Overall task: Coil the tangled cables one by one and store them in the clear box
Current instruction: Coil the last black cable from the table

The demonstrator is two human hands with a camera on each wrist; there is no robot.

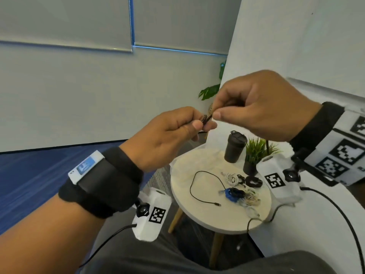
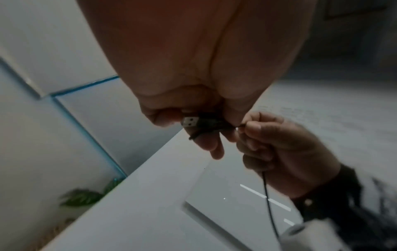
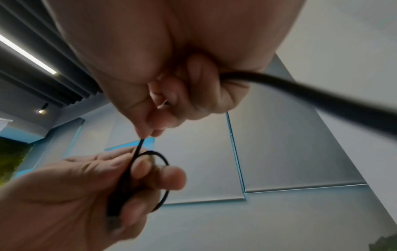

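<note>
Both hands are raised above the round table [image 1: 217, 220]. My left hand [image 1: 199, 125] grips a small coil of thin black cable [image 1: 206, 118] and its USB plug [image 2: 190, 122]. The loops [image 3: 159, 180] wrap round the left fingers. My right hand [image 1: 215, 113] pinches the same cable just beside the left fingertips, and the rest of the cable [image 2: 267, 195] runs through its curled fingers and hangs down. On the table lie a loose black cable [image 1: 197, 186] and a tangle of blue, black and white cables [image 1: 235, 192]. The clear box [image 1: 177, 161] shows faintly at the table's back left.
A black lidded cup [image 1: 235, 147] and a small potted plant [image 1: 254, 155] stand at the back of the table. A white cable bundle [image 1: 232, 177] and a black coil [image 1: 253, 181] lie in front of them. A white wall panel rises to the right.
</note>
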